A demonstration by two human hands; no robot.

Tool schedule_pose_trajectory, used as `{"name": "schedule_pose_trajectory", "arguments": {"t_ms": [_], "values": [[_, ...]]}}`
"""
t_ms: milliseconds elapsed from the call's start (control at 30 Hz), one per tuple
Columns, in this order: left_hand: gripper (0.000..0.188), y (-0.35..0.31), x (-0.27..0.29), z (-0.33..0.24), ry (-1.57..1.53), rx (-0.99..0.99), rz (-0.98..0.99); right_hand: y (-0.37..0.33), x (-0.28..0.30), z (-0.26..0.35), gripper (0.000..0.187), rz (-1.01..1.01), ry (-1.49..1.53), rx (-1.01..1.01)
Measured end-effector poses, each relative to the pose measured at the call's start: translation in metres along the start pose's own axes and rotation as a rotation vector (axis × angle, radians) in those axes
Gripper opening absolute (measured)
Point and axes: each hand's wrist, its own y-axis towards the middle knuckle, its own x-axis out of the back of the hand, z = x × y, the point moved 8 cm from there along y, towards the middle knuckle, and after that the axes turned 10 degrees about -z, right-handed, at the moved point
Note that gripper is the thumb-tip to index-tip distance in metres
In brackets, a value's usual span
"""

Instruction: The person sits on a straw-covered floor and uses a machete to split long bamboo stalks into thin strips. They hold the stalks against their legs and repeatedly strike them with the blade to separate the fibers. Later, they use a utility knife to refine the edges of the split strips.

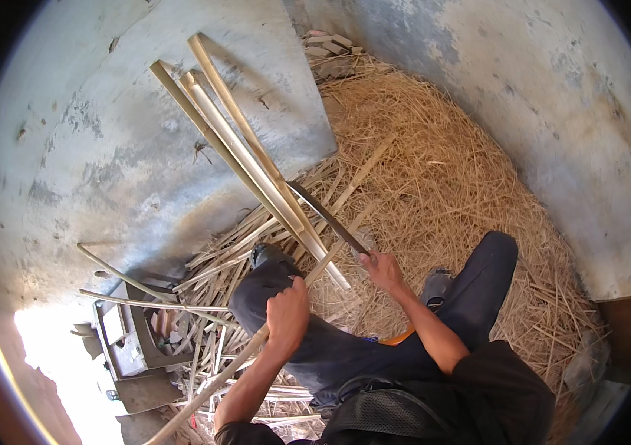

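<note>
My left hand (288,311) is closed around a long bamboo strip (211,387). The strip runs up from the lower left, past my bent left knee, toward the middle. In my right hand (383,271) is the handle of a long, dark-bladed knife (328,216), its blade slanting up and left with a curved tip. That tip overlaps the lower part of several split bamboo poles (237,141), which lean on the wall; I cannot tell if they touch. The upper end of the held strip lies close to the blade and crosses in front of the poles' lower ends.
Dry straw-like shavings (441,163) cover much of the floor. Cut bamboo pieces (215,278) are heaped at the left, beside a grey box-like frame (126,337) with rubble. Worn plaster walls (107,148) rise around me. Bricks (328,44) lie in the far corner.
</note>
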Motion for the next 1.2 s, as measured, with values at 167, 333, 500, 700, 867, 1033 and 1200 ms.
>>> {"name": "schedule_pose_trajectory", "arguments": {"t_ms": [167,333,500,700,867,1033,1200], "values": [[0.008,-0.034,0.038,0.009,-0.094,0.069,-0.036,0.014,0.052,0.064,0.069,-0.052,0.019,0.271],[0.016,-0.088,0.065,0.025,-0.148,0.165,0.045,0.053,0.123,0.037,0.081,-0.336,0.029,0.235],[0.016,-0.097,0.06,0.035,-0.209,0.174,0.009,0.031,0.103,0.075,0.068,-0.264,-0.014,0.457],[0.014,-0.109,0.05,0.059,-0.277,0.182,-0.029,0.043,0.113,0.099,0.068,-0.286,-0.049,0.589],[0.018,-0.145,0.068,0.089,-0.517,0.307,0.049,0.076,0.17,0.049,0.071,-0.495,0.075,0.22],[0.026,-0.155,0.037,0.097,-0.915,0.356,0.208,0.075,0.172,0.034,0.069,-0.452,0.28,0.23],[0.035,-0.168,0.006,0.087,-1.36,0.542,0.427,0.054,0.16,0.068,0.071,-0.339,0.328,0.311]]}}
